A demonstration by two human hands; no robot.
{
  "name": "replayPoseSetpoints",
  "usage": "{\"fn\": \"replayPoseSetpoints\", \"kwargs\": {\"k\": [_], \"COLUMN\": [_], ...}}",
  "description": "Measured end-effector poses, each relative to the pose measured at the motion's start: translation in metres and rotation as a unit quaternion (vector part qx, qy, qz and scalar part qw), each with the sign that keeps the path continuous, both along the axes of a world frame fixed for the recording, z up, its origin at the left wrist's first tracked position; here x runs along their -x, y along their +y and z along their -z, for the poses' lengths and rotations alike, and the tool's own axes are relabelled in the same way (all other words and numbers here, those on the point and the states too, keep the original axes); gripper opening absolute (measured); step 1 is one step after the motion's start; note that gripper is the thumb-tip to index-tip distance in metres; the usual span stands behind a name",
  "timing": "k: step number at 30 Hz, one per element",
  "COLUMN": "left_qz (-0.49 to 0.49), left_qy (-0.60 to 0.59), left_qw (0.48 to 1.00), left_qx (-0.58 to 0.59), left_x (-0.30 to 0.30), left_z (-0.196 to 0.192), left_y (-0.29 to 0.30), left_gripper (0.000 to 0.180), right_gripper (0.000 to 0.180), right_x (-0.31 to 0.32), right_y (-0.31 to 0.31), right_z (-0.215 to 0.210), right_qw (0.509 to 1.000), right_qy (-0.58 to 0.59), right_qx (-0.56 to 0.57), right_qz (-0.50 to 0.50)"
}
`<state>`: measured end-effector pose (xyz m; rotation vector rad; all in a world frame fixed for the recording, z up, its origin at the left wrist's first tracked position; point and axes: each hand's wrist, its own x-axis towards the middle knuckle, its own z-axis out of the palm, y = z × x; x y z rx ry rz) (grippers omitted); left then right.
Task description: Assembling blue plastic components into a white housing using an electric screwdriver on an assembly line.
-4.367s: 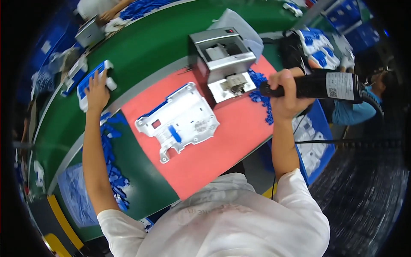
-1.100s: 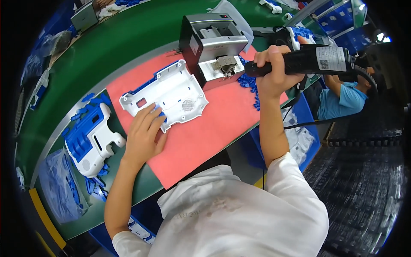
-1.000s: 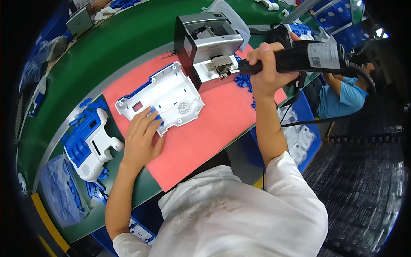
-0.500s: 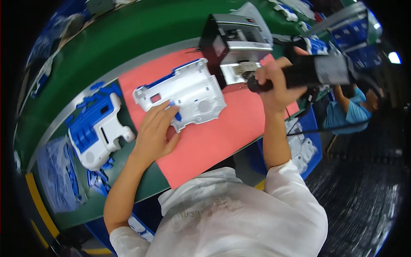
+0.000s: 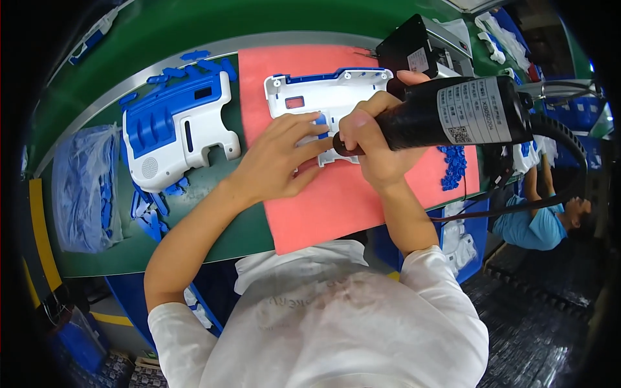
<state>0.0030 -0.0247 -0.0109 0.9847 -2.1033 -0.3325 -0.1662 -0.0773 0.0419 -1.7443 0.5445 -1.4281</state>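
My right hand (image 5: 378,145) is wrapped round a black electric screwdriver (image 5: 420,116) with a pale label and a thick cable. Its dark nose points left, close to the fingers of my left hand (image 5: 278,155). That hand lies over a white plastic housing shell (image 5: 294,84) with a blue rim, inner side up, on a pink mat (image 5: 317,213). The stretched, spread fingers rest on a small blue plastic part (image 5: 321,121) inside the shell. My hands and the tool cover the shell's near right part, and the bit's end is hidden.
On the left lies another blue-and-white housing (image 5: 174,132), among loose blue parts (image 5: 152,216) and a plastic bag (image 5: 84,187). A black-and-silver box machine (image 5: 420,48) stands at the back right. Small blue pieces (image 5: 454,168) sit on the mat's right. A person (image 5: 540,216) works farther right.
My right hand has brought the screwdriver leftward from the box machine to the shell, beside my left fingers. My left hand stays on the blue part. The whole view has shifted.
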Motion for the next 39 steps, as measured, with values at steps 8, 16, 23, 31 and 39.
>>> {"fn": "replayPoseSetpoints", "kwargs": {"k": [8,16,23,31,39], "left_qz": [-0.005,-0.004,-0.006,0.006,-0.131], "left_qy": [0.013,0.017,0.015,-0.001,-0.001], "left_qw": [1.000,1.000,1.000,1.000,0.972], "left_qx": [-0.005,0.001,0.001,0.011,-0.197], "left_x": [0.001,0.000,0.000,0.003,-0.009], "left_z": [0.001,0.002,0.004,-0.002,-0.079], "left_y": [0.001,0.002,0.002,0.002,-0.003], "left_gripper": [0.034,0.030,0.029,0.025,0.035], "right_gripper": [0.061,0.043,0.037,0.027,0.067], "right_x": [0.000,0.010,0.010,0.017,0.082], "right_y": [0.003,0.013,0.023,0.024,0.031], "right_z": [0.006,0.012,0.008,0.016,-0.077], "right_qw": [0.999,0.989,0.992,0.993,0.940], "right_qy": [0.034,0.131,0.043,0.115,-0.339], "right_qx": [0.013,0.054,-0.006,0.004,0.025], "right_qz": [-0.011,-0.042,-0.116,-0.007,-0.026]}}
